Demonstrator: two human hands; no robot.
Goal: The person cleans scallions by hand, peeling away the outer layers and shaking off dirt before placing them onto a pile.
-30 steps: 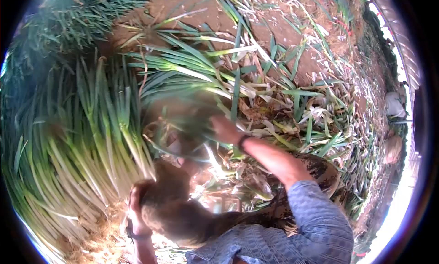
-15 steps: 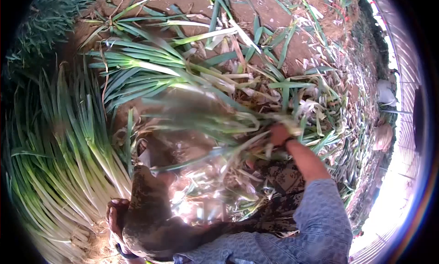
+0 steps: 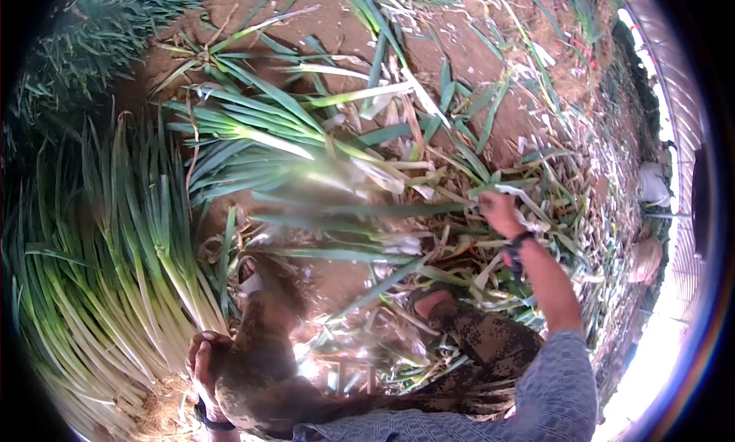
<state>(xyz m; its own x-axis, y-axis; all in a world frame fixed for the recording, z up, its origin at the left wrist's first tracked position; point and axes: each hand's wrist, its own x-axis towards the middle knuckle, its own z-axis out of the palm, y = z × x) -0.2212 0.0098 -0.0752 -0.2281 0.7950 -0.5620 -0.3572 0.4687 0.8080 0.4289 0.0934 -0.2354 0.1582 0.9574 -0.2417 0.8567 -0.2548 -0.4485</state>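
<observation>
My right hand, a dark band on its wrist, is closed over the litter of trimmings at the centre right. Its fingers pinch the end of a long green onion leaf that stretches left and blurs. Against my left knee lies my left hand, fingers curled; whatever they may hold is hidden. Beside it, a big bundle of long green onions lies with white stems and roots toward me. Further out, a smaller bunch of green onions rests on the soil, its lower part blurred.
Stripped leaves and skins cover the ground on the right. Growing plants stand at the upper left. My camouflage-clad legs are bent close below. A pale ribbed wall curves along the far right.
My right hand has moved up and slightly right, away from the blurred green onions near my feet. A shoe by the right leg now shows. My left hand stays at the knee.
</observation>
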